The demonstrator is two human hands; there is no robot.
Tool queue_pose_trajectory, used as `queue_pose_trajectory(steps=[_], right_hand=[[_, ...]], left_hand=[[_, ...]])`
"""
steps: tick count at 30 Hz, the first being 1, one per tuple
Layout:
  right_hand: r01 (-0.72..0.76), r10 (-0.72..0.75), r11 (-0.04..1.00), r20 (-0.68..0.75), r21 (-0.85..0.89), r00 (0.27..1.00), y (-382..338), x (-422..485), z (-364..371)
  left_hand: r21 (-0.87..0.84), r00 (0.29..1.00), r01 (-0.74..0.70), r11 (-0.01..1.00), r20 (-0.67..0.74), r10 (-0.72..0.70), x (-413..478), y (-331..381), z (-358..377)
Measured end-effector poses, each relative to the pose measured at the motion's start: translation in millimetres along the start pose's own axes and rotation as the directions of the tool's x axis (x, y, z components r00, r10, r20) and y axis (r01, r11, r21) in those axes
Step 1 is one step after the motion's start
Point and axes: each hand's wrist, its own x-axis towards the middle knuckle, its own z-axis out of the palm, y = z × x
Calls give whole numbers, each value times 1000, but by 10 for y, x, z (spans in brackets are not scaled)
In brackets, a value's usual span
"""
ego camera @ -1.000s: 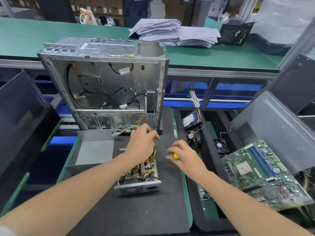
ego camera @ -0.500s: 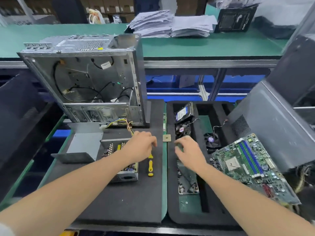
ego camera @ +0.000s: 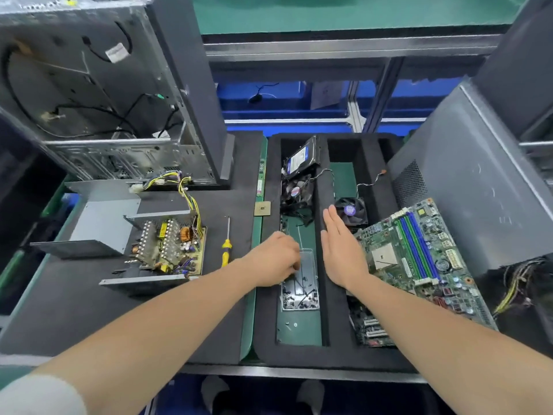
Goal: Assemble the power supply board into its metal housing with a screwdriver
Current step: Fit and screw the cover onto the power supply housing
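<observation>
Black foam mat [ego camera: 89, 310], green bench behind; left hand [ego camera: 276, 259] curled over screw tray [ego camera: 300, 290], grip unclear; right hand [ego camera: 341, 250] flat, empty

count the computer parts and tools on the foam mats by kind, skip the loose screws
power supply board: 1
screwdriver: 1
cpu chip: 1
hard drive: 1
fans: 2
motherboard: 1
screw tray: 1
total: 8
</observation>
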Motion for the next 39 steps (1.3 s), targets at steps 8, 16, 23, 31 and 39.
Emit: queue_pose_trajectory(steps=[8, 16, 23, 31, 39], right_hand=[[1, 4, 997, -66, 72, 998, 94, 29, 81], [12, -5, 996, -84, 85, 996, 127, 34, 123], [10, -4, 998, -85, 62, 996, 127, 36, 120], [-3, 8, 999, -87, 51, 996, 106, 26, 97], [9, -6, 999, -106, 33, 994, 98, 12, 101]], left_hand=[[116, 966, 177, 977, 168, -195, 508, 282, 164], [128, 977, 168, 977, 110, -182, 551, 304, 303], [-253, 954, 278, 926, 186, -236, 576, 181, 129], [-886, 925, 301, 353, 180, -335, 403, 30, -58], [-948, 884, 251, -199, 308, -353, 183, -126, -147]])
